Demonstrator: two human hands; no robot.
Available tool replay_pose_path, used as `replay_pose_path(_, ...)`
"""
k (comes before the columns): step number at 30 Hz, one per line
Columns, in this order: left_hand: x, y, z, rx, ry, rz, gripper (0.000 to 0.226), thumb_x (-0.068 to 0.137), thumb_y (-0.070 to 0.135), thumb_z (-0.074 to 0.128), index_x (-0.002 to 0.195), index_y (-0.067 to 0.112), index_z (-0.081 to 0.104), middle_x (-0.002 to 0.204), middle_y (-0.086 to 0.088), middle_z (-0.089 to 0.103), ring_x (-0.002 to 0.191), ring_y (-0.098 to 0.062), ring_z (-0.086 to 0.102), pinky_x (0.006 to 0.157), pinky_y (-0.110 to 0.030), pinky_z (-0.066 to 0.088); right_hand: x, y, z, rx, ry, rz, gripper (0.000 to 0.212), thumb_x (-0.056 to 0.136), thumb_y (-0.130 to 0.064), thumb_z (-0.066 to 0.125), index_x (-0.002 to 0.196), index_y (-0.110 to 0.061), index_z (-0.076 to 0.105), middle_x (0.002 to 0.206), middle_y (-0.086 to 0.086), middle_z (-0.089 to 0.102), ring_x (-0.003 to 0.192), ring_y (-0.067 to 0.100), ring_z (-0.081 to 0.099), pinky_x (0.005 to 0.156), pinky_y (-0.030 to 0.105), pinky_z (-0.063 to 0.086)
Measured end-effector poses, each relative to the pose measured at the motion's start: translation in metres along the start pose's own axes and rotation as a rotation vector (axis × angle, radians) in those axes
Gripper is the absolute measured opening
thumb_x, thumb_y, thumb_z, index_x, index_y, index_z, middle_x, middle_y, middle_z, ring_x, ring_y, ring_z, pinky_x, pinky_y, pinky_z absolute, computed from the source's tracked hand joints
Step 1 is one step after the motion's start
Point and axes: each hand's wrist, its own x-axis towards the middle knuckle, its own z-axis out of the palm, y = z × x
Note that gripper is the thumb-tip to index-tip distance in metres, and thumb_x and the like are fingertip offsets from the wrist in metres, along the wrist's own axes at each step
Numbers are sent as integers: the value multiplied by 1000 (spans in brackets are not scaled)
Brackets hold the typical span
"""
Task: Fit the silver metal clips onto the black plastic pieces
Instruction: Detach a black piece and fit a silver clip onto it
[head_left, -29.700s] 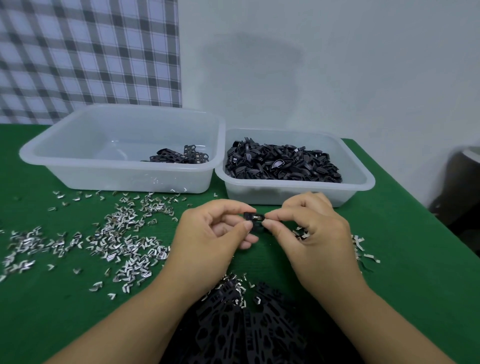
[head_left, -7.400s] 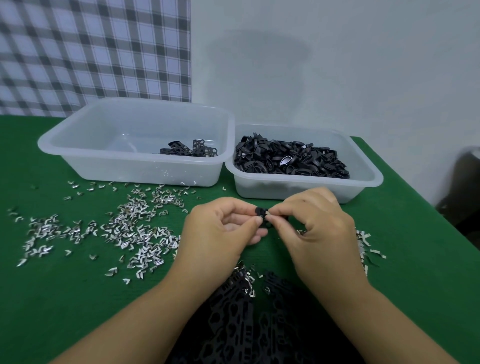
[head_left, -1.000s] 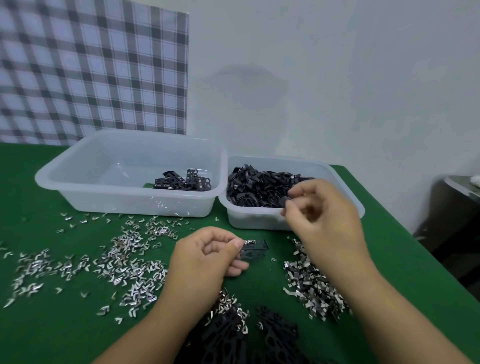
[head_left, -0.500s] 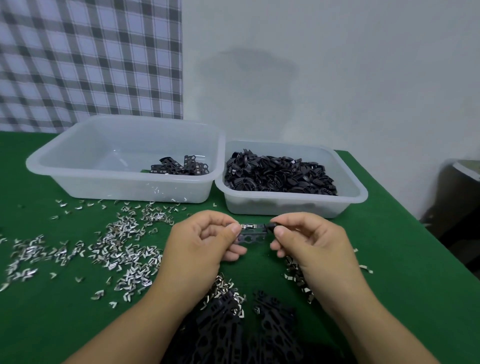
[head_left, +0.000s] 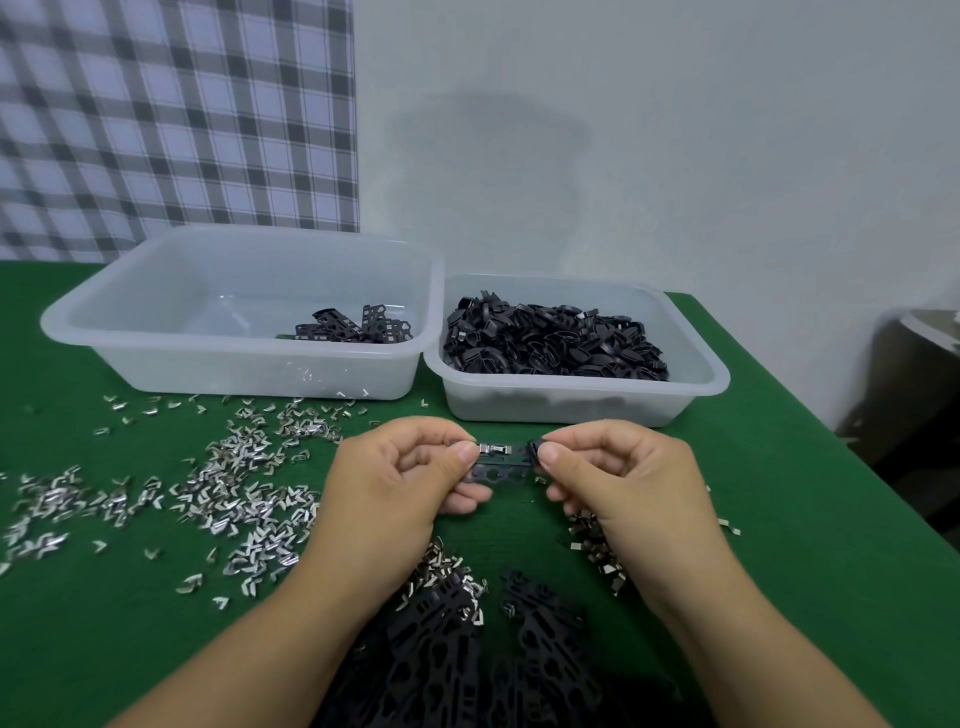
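Now 2 hands (head_left: 395, 480) (head_left: 626, 478), 1 strip (head_left: 500, 473), 1 pc (head_left: 534, 447)

The left tub (head_left: 234, 364) and right tub (head_left: 571, 405), side by side, wall off the far side of the green table (head_left: 810, 545). The left hand (head_left: 400, 483) and right hand (head_left: 623, 483) sit just before them, the gap bridged by the black plastic piece (head_left: 501, 474) both pinch. Silver clips (head_left: 234, 483) litter the left, black strips (head_left: 457, 660) heap the near edge — bare cloth lies to the right.
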Motion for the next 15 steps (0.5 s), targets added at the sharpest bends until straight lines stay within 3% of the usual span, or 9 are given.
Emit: replay_pose_path(15,0,0,1,32,3,1,9,81,4,68,77,11,70,59,-8,69,56,-19,70,51,-18,53,0,1,-1,-46,-44,19,2,75,-10,72,74,-12,72,65,5,71,50,8,57,48,17,46)
